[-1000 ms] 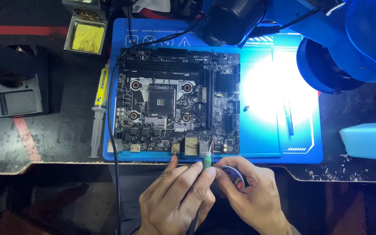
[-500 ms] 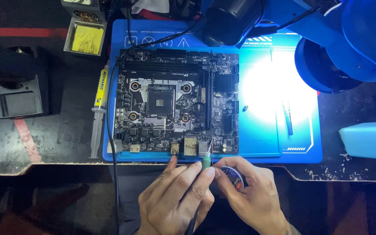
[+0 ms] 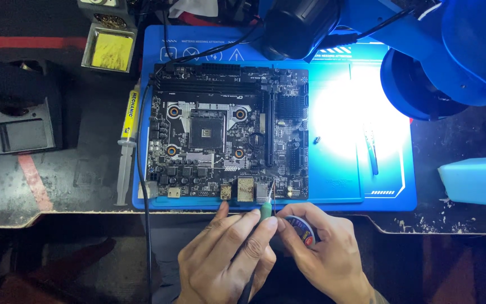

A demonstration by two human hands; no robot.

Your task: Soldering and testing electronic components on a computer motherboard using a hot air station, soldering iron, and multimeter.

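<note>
Soldering iron [image 3: 265,213], green-handled, gripped in left hand [image 3: 226,259], tip at near edge of motherboard [image 3: 229,132] on blue mat [image 3: 333,191]; right hand [image 3: 324,250] pinches solder spool [image 3: 302,229], wire raised beside tip

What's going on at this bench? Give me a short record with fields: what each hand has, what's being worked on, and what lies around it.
left hand: grips a green-handled soldering iron, tip at the board's near edge
right hand: holds a small round spool, thin strand raised to the same spot
workpiece: computer motherboard, flat on a blue mat
left of board: syringe with yellow label, yellow sponge tray
on mat, right: tweezers
far right: pale blue container
</note>
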